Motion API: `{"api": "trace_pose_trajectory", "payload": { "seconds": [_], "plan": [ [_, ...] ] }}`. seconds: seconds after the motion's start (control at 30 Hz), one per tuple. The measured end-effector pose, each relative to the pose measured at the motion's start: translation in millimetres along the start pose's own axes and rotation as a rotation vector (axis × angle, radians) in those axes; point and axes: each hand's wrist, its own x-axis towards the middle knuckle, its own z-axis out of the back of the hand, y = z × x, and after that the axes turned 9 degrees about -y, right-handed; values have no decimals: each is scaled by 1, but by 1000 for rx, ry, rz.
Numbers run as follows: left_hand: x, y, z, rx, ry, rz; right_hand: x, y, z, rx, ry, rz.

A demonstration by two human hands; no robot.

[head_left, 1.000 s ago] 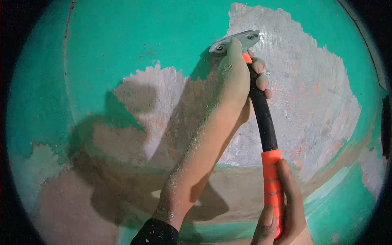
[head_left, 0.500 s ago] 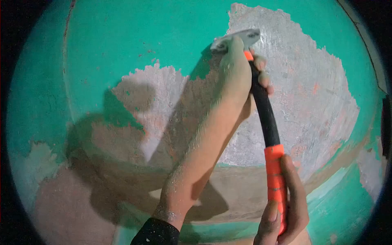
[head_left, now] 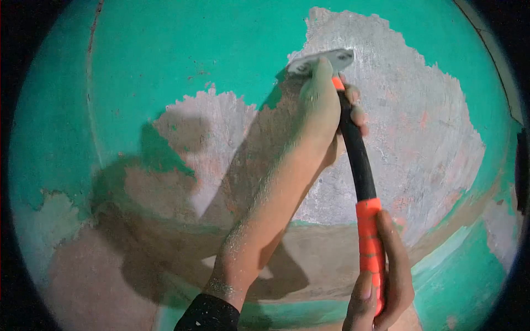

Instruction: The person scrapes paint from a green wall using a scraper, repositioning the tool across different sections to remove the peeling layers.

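A long scraper (head_left: 360, 165) with a black and orange handle and a wide metal head lies against the wall. My left hand (head_left: 327, 102) is wrapped round its upper end, the thumb pressed on the back of the metal head. Lower down, my right hand (head_left: 389, 276) holds the orange grip. The blade touches the bare grey patch (head_left: 408, 127), near the edge of the green paint (head_left: 237, 38). Pale dust covers my left forearm.
A brown band (head_left: 326, 259) crosses the wall below the grey patch, with more green under it. Cracks run down the wall at the upper left and upper right. My shadow falls across the left and lower left.
The scraper head and my left hand have moved slightly down the wall. The orange grip and my right hand have shifted a little to the left.
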Motion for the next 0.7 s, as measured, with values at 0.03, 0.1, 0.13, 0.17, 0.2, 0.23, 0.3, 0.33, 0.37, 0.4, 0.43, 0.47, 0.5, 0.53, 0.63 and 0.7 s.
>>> {"api": "trace_pose_trajectory", "payload": {
  "seconds": [0.03,0.1,0.13,0.17,0.2,0.23,0.3,0.33,0.37,0.4,0.43,0.47,0.5,0.53,0.63,0.7],
  "plan": [
    [2,-1,-1,-20,-3,-3,5,3,-1,-9,-10,-8],
    [2,-1,-6,-54,-48,19,9,9,4,-5,11,-30],
    [0,-1,-7,-64,-72,33,9,9,7,10,37,-40],
    [-2,2,-3,-35,-62,36,3,2,9,13,61,-23],
    [-4,6,1,-13,-46,30,1,0,10,4,78,-6],
    [-5,7,4,5,-33,23,0,-1,11,-4,94,11],
    [1,2,0,1,-32,11,1,-8,8,56,77,26],
    [3,1,-1,0,-35,8,1,-9,8,57,77,29],
    [2,1,-2,5,-41,16,2,-10,9,58,77,33],
    [2,0,-3,8,-45,15,5,-10,11,33,86,44],
    [1,0,-2,18,-54,22,0,-11,11,13,70,35],
    [-1,5,2,38,-44,26,-4,-12,10,-7,54,25],
    [-3,10,5,52,-28,24,-15,-17,5,-27,17,15],
    [-5,12,7,59,-12,14,-18,-15,5,-85,17,-39],
    [3,6,3,89,-17,-29,-12,-25,2,-114,21,9],
    [7,7,1,63,-10,-34,-8,-30,4,-120,27,50]
  ]
}}
